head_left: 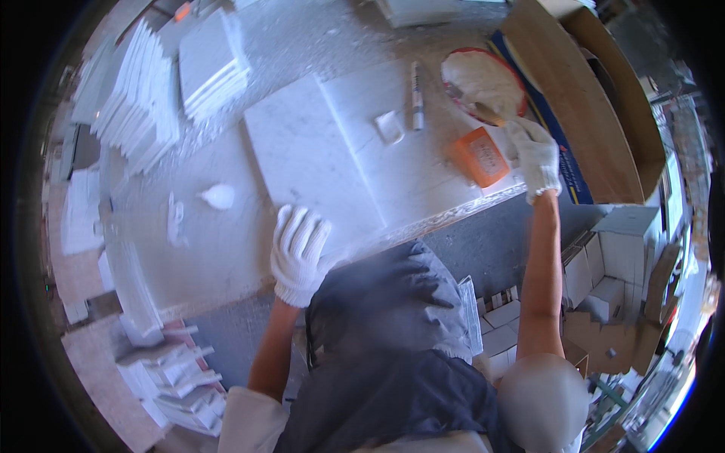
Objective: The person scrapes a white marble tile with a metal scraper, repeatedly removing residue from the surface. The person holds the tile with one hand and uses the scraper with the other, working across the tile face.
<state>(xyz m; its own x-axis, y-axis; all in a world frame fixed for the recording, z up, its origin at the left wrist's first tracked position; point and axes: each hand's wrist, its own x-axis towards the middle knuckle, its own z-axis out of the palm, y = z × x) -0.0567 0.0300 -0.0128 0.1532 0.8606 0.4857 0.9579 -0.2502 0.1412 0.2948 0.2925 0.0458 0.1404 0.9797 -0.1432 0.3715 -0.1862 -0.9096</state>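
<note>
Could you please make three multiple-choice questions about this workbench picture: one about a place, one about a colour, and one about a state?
1. Where does the left hand rest?
A. on the near edge of the large white slab
B. inside the bowl
C. on the stacks of tiles

2. What colour is the flat block lying near the right hand?
A. green
B. orange
C. black

3. In what state is the round bowl with the red rim?
A. empty
B. turned upside down
C. filled with white paste

Answers:
1. A, as the gloved left hand lies flat, fingers spread, on the slab's edge nearest the person.
2. B, as the block beside the gloved right hand is clearly orange.
3. C, as a white mass fills the bowl and a tool reaches into it.
</note>
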